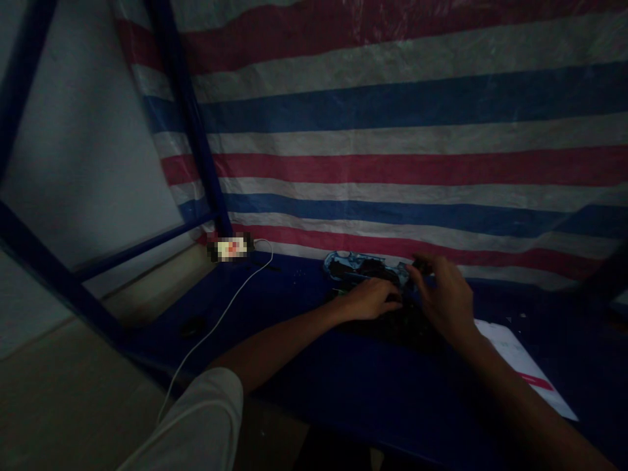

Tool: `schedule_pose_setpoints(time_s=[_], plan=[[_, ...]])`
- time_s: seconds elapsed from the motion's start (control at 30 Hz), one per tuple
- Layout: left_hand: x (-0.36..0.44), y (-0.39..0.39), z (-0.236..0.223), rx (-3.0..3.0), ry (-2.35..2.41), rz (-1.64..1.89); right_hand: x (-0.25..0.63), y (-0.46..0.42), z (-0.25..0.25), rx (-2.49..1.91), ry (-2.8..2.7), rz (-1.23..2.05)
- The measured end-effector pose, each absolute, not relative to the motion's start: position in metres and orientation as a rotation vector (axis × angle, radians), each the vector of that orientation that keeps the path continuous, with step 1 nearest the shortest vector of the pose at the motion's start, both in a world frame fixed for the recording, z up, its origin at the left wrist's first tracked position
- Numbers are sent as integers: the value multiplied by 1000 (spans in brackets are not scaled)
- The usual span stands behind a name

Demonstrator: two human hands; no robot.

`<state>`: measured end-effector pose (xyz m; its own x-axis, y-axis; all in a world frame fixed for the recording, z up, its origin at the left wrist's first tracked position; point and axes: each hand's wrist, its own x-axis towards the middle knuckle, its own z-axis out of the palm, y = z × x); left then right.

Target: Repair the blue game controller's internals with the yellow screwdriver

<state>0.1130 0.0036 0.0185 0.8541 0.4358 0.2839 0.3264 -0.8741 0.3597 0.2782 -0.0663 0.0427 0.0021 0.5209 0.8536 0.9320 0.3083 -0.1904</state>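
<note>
Working in dim light, the left hand [370, 297] and right hand [444, 297] sit close together over a dark mass of small pieces [397, 324] on a navy-blue tabletop [314, 392] — too underexposed to identify the pieces. Left hand lies low, fingers curled down onto the mass; whether they are closed on anything, I cannot tell. Right hand stands higher, fingers spread and arched, tips near a small dark piece [418, 265] at the far edge of the mass; no firm hold is visible, so its grip also cannot be told. Just beyond both hands sits a blue-patterned shallow case [364, 267], apparently a container, holding dark contents — what they are is not resolved. Its position seems to keep it within easy reach of both hands. A sheet of white paper [520, 366] lies to the right, just beside the right forearm [515, 399]. A white cable [220, 320] runs from a blurred item [230, 248] past a small black object [193, 326]. A striped tarpaulin [392, 131] hangs behind.
</note>
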Motion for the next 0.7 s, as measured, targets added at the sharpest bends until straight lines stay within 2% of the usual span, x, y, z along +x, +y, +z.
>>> schedule_pose_setpoints(time_s=[0.23,0.5,0.7], plan=[[115,7,13,2744,595,528,274,-49,53,-1307,-1724,-615],[112,0,20,2743,616,468,271,-51,46,-1247,-1674,-463],[111,-4,23,2696,643,448,273,-51,44,-1240,-1558,-526]])
